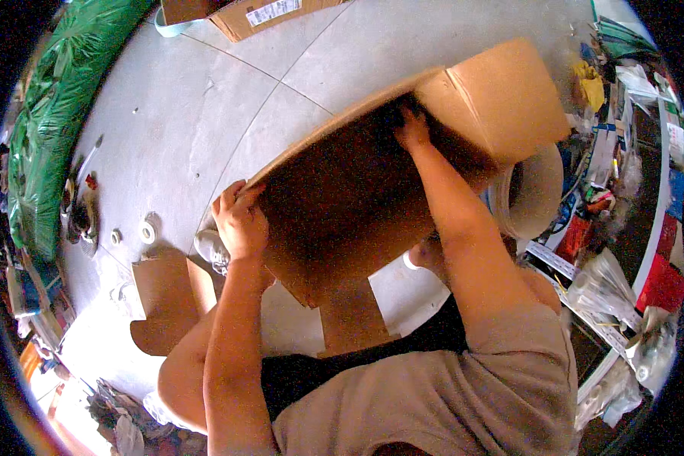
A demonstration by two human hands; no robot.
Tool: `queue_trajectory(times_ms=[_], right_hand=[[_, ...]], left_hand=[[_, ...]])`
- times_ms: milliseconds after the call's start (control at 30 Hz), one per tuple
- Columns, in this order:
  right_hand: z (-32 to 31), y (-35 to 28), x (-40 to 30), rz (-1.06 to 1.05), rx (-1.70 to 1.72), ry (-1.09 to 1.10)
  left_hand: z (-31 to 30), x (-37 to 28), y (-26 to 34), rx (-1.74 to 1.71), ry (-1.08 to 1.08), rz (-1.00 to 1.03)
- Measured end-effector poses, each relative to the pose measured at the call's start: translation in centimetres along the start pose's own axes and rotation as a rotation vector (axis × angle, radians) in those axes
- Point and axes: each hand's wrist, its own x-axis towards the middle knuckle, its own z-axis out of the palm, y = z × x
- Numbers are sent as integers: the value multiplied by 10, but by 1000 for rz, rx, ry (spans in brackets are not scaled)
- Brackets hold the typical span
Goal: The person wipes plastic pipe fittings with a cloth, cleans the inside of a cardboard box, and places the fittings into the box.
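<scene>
A large brown cardboard box [490, 97] is tilted in front of me, its dark hollow facing me and a flap sticking out at the upper right. At the box's left end, my left hand [242, 222] grips the edge, fingers over the outside. My right hand [414, 126] reaches inside to the far wall near the right corner. Shadow hides its fingertips, so their hold is unclear. Below the box, between my legs, a cardboard panel [353, 319] shows. Another folded cardboard piece [162, 290] stands by my left leg.
Rolls of tape [147, 231] lie on the concrete floor [228, 85] at left. A green plastic-wrapped bundle [51, 137] runs along the left side. Another labelled carton [262, 17] sits beyond. At right are a large pale roll [533, 194], metal rails [581, 296] and plastic-wrapped clutter [604, 285].
</scene>
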Motion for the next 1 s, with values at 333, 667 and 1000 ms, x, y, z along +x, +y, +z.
queue_trajectory(times_ms=[333, 667, 1000], right_hand=[[89, -60, -57, -240, -284, -393], [66, -68, -34, -414, -419, -536], [18, -27, -65, -644, -532, -662]], left_hand=[[3, -5, 8, 69, -13, 41], [4, -8, 9, 82, -28, 32], [5, -8, 6, 77, -29, -16]])
